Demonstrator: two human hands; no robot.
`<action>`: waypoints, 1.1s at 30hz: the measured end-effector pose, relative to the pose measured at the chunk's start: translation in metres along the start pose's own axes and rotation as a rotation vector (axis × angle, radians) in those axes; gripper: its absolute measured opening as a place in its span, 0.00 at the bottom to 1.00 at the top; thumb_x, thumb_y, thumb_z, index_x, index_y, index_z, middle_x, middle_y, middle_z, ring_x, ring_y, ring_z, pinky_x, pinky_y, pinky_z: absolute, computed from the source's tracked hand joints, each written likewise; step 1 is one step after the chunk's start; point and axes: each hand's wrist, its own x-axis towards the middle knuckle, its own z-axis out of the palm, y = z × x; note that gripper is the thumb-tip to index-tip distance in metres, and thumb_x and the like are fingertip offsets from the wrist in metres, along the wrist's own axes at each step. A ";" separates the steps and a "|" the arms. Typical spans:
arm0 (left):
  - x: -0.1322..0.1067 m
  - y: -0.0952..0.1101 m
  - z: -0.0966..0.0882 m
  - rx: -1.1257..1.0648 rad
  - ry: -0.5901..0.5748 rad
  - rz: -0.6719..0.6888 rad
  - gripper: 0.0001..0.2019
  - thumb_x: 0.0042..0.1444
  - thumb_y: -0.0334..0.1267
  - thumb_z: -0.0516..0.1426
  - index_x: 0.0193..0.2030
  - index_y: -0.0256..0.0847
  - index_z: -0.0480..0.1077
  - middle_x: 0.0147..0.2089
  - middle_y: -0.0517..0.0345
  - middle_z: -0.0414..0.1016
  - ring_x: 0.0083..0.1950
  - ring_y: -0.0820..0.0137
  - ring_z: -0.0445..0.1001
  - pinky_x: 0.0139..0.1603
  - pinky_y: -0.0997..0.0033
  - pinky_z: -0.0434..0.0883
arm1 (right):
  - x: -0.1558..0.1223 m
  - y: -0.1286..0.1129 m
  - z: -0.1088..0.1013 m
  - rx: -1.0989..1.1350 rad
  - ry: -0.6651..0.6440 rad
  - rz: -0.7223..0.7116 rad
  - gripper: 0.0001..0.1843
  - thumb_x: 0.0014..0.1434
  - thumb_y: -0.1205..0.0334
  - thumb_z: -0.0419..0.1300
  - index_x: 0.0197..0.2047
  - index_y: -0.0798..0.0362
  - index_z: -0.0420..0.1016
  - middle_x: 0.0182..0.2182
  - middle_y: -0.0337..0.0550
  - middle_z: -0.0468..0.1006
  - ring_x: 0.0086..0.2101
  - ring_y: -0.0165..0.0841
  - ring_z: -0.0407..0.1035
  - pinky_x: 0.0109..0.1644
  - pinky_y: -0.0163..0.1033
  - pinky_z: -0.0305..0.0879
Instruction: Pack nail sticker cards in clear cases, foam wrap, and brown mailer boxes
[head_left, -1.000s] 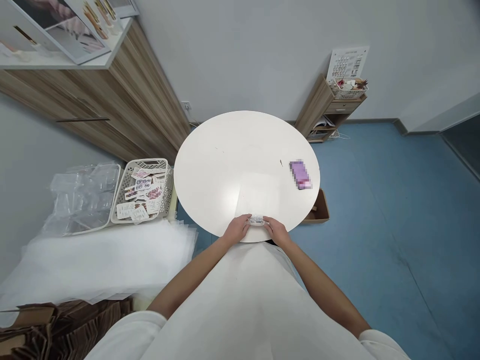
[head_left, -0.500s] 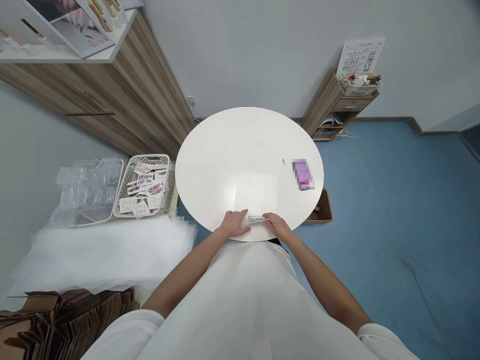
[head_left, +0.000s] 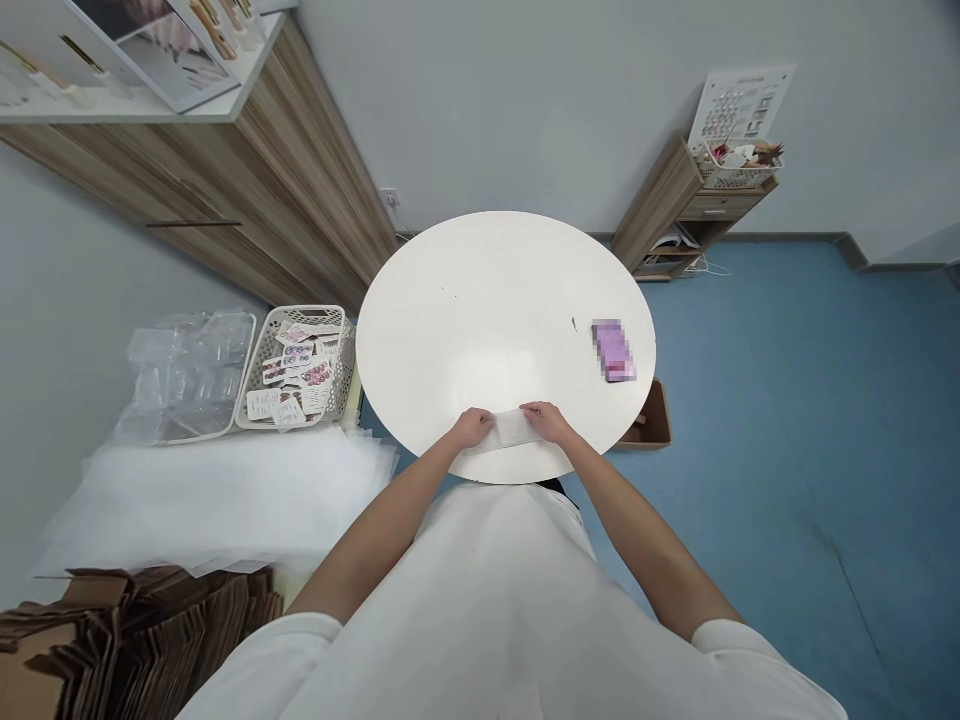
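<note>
Between my two hands is a thin, translucent white sheet (head_left: 512, 430), now a narrow strip on the near part of the white oval table (head_left: 420, 300). My left hand (head_left: 472, 428) is closed on the strip's left end, fingers curled. At its right end my right hand (head_left: 546, 420) pinches the upper edge, also closed. Whether the small flat clear piece seen earlier lies inside the sheet, I cannot tell. Toward the table's right side lies a purple, pixelated item (head_left: 613, 350).
Left of the table stand a white basket of printed cards (head_left: 343, 345), clear plastic trays (head_left: 187, 375), a stack of translucent sheets (head_left: 225, 500) and folded brown cardboard (head_left: 150, 640). An open brown box (head_left: 660, 415) sits beyond the right edge, a small cabinet (head_left: 660, 205) behind.
Both hands have moved slightly away from my body and closed on the sheet. The sheet, spread out flat before, is now a narrow strip. The small clear piece no longer shows.
</note>
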 end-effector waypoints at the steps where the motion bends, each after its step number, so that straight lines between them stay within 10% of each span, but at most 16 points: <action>1: 0.001 -0.002 0.000 0.012 0.005 -0.017 0.11 0.50 0.35 0.47 0.27 0.39 0.70 0.26 0.59 0.71 0.30 0.70 0.68 0.31 0.71 0.64 | 0.003 -0.001 0.002 -0.005 0.001 0.016 0.13 0.54 0.61 0.50 0.39 0.48 0.74 0.42 0.41 0.75 0.44 0.35 0.68 0.47 0.42 0.63; 11: -0.012 0.000 0.013 0.229 0.239 -0.084 0.22 0.47 0.30 0.52 0.51 0.41 0.60 0.50 0.48 0.65 0.52 0.59 0.61 0.47 0.61 0.60 | 0.009 -0.008 0.009 -0.229 0.034 0.064 0.13 0.55 0.62 0.49 0.42 0.51 0.70 0.41 0.44 0.73 0.40 0.33 0.67 0.41 0.37 0.62; 15: -0.013 0.004 0.015 0.446 0.287 0.198 0.25 0.45 0.23 0.49 0.51 0.46 0.60 0.55 0.51 0.60 0.56 0.61 0.56 0.52 0.59 0.54 | 0.004 -0.009 0.002 -0.555 0.147 -0.194 0.18 0.53 0.71 0.50 0.48 0.51 0.65 0.47 0.50 0.68 0.48 0.39 0.61 0.48 0.44 0.55; 20: -0.015 0.008 0.012 0.470 0.209 0.314 0.21 0.46 0.23 0.47 0.46 0.46 0.64 0.49 0.53 0.64 0.52 0.62 0.59 0.50 0.58 0.53 | -0.008 -0.007 -0.007 -0.705 -0.164 -0.617 0.17 0.54 0.72 0.48 0.46 0.51 0.65 0.53 0.47 0.63 0.53 0.37 0.55 0.55 0.47 0.47; 27: -0.023 0.019 0.014 0.432 0.136 0.278 0.31 0.40 0.53 0.56 0.51 0.41 0.58 0.51 0.49 0.61 0.53 0.56 0.57 0.55 0.53 0.46 | -0.009 -0.003 -0.001 -0.677 -0.230 -0.584 0.22 0.46 0.64 0.59 0.46 0.54 0.62 0.54 0.53 0.59 0.50 0.43 0.58 0.50 0.48 0.55; 33: -0.022 0.022 0.009 0.408 0.073 0.224 0.28 0.41 0.46 0.56 0.50 0.41 0.58 0.48 0.50 0.64 0.49 0.59 0.61 0.53 0.55 0.50 | -0.012 -0.016 -0.003 -0.547 -0.255 -0.481 0.19 0.45 0.61 0.59 0.42 0.55 0.63 0.43 0.49 0.68 0.39 0.37 0.64 0.40 0.40 0.59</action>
